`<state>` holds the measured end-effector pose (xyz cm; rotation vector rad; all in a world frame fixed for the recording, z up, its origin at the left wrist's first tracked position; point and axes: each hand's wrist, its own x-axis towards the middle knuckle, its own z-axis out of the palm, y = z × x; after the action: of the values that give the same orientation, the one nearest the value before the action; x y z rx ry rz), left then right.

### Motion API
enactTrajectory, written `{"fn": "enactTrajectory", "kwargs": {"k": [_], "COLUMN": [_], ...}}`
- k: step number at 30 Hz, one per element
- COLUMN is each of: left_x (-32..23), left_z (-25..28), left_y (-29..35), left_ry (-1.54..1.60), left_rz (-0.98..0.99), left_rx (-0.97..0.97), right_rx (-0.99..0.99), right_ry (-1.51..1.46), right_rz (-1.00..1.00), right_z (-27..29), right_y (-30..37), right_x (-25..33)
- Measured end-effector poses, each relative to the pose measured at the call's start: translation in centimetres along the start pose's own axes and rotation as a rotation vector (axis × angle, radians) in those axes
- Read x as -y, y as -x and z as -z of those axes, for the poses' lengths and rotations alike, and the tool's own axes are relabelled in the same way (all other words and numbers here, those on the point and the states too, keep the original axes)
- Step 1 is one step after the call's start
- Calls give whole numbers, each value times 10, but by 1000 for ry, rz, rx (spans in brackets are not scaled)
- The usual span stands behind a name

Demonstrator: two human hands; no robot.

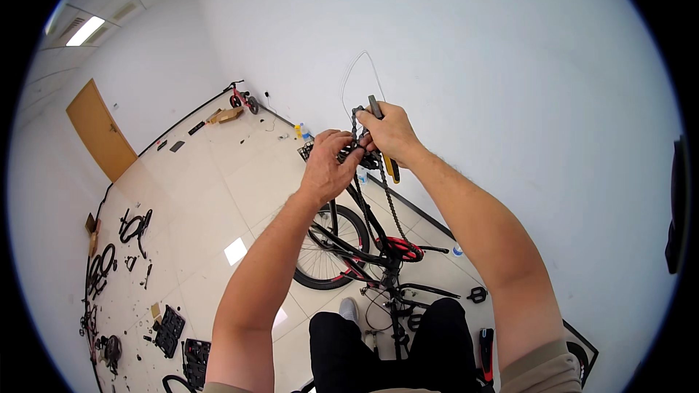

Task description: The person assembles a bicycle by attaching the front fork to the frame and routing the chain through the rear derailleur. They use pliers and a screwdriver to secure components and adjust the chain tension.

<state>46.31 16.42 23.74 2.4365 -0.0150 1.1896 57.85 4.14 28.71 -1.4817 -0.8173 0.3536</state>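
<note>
A dark bicycle chain [390, 207] hangs in front of me, running down toward a red-and-black chainring [400, 249] on a black bicycle frame [349, 249]. My left hand [328, 166] has its fingers bent and closed on the chain near its upper part. Higher and to the right, my right hand [394, 133] grips a tool with a yellow-and-black handle [393, 169]; its grey end sticks up above the fingers, and its exact kind is hidden. A short bend of chain shows by the right thumb. Both hands partly cover the links between them.
A thin pale wire loop [365, 54] rises behind my hands against the white wall. The bicycle's wheel [357, 233] stands below. Black tool cases [170, 331] and scattered bicycle parts [132, 228] lie on the left floor. A pedal [477, 295] lies right of my knees.
</note>
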Motion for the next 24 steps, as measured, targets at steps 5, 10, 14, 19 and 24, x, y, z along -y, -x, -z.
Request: {"fn": "enactTrajectory", "kwargs": {"k": [5,10,14,19,24], "left_x": [-2,-1,11,-6,-6], "left_z": [-20,-22,-24,-25,-27], "left_y": [-2,-4,-5,-8,-7], "left_ry": [-79,-109,-221,-244,-303], "left_rz": [15,46,26,109,79], "left_rx": [-41,-55,-46,-72,-169], "right_rx": [-21,11,-36,-28,-11], "right_ry": [136,320,119,202,183], "right_rz": [171,307,203,286,314], "right_z": [1,-3,-1,5,10], "right_y": [-3,-11,-8,-4,-5], "right_x": [-1,-2,1,6,0]}}
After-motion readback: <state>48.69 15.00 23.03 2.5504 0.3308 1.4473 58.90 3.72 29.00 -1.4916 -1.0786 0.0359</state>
